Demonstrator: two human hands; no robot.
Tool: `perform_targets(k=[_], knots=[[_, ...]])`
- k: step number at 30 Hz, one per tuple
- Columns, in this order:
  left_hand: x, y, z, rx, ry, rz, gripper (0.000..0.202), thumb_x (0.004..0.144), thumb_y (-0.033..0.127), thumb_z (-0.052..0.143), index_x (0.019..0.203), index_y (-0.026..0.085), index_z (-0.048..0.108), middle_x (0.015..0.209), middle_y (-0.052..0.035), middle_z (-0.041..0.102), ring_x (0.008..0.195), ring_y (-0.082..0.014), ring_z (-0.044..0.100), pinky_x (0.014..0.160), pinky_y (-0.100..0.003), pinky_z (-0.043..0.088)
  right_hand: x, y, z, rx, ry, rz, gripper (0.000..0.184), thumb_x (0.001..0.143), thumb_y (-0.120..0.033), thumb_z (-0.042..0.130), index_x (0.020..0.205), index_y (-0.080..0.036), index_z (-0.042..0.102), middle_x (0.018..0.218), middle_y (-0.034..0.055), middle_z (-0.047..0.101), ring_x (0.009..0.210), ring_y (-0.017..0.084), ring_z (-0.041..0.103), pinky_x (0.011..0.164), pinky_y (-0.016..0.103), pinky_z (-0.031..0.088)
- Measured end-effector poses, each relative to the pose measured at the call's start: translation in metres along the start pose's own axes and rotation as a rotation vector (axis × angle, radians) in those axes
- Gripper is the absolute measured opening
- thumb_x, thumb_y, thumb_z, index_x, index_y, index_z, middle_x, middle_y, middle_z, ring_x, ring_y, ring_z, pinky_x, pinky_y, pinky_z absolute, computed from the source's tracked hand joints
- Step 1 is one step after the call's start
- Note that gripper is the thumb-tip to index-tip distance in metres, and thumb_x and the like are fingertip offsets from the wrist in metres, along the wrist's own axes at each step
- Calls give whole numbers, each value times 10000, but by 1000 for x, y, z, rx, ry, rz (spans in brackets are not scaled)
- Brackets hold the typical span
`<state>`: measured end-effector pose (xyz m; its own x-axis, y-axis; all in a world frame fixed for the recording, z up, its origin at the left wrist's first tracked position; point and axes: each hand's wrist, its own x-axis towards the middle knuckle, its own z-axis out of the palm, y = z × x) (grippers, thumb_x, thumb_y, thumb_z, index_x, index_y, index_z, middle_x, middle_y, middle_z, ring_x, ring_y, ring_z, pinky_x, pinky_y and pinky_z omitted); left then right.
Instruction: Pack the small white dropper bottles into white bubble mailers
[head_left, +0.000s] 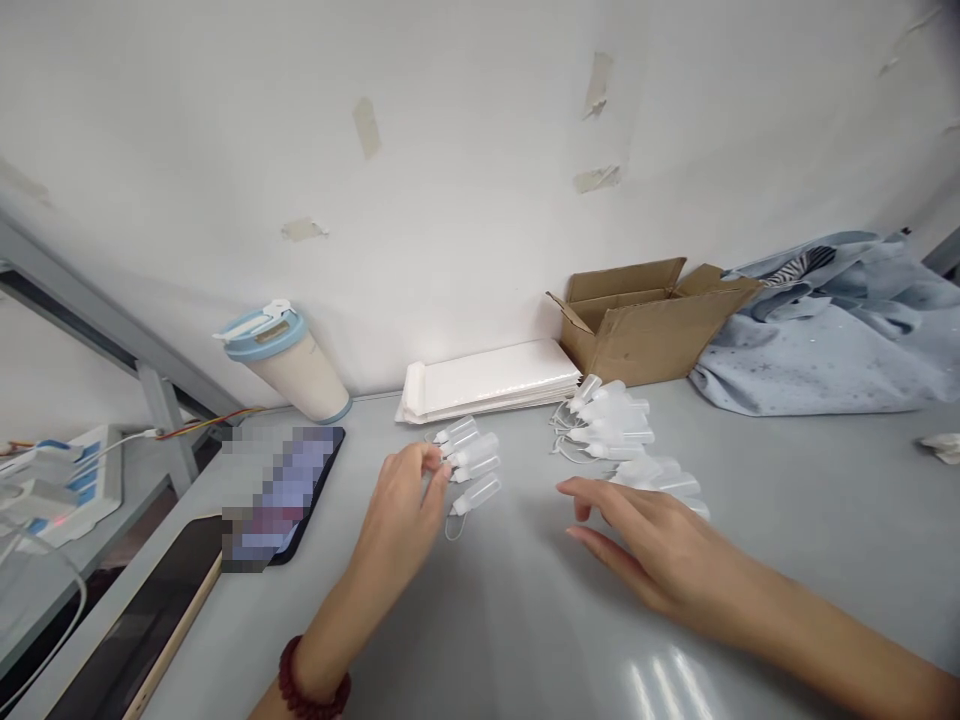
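Far left of frame I've got a power strip [79, 480], then a phone [300, 490] w/ blurred screen on the tabletop [525, 640], and a lidded tumbler [289, 365] by the wall behind it. L hand [397, 520] is center-left, fingers [431, 462] together at the tips of 4 small dropper btls [474, 465]; can't tell if clamped. White mailers [487, 380] sit behind those. R hand [652, 540] is lower right, fingers [581, 490] apart, holding nothing, just beside more btls [611, 425]. Cardboard box [645, 320] upper right, blue cloth [825, 330] far right.
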<state>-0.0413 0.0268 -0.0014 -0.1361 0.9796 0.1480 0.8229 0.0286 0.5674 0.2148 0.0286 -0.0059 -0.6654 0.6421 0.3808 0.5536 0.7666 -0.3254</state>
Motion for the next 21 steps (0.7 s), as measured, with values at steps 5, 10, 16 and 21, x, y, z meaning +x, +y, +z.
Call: perform_targets(k=[5,10,16,21], knots=[[-5,8,-8,23,363,83,431,855,385,534,1227,193,431,1175,-111,543,1054,-281,520,742,-393,497,0,-1,1,-125,38,-81,206,973,-198,334,1098,-134,486,836,97,692,677,206,677,545,299,510],[-10,6,-5,138,-7,330,205,830,276,600,1020,202,570,963,-63,604,979,-270,527,804,-415,487,2,3,-2,-183,42,-104,203,980,-190,325,1031,-130,511,798,89,684,631,197,661,518,290,483],[-12,-2,21,352,-138,456,201,878,96,464,1003,185,595,919,-78,587,903,-260,507,767,-421,482,2,3,-3,-193,39,-109,195,967,-163,336,1007,-150,526,767,70,670,615,183,643,517,271,448],[-10,-2,20,386,-51,456,297,882,122,483,1174,170,501,974,-94,595,952,-279,504,794,-427,477,3,19,-6,-170,5,-69,196,976,-207,343,1025,-158,527,743,51,661,602,174,628,521,270,436]])
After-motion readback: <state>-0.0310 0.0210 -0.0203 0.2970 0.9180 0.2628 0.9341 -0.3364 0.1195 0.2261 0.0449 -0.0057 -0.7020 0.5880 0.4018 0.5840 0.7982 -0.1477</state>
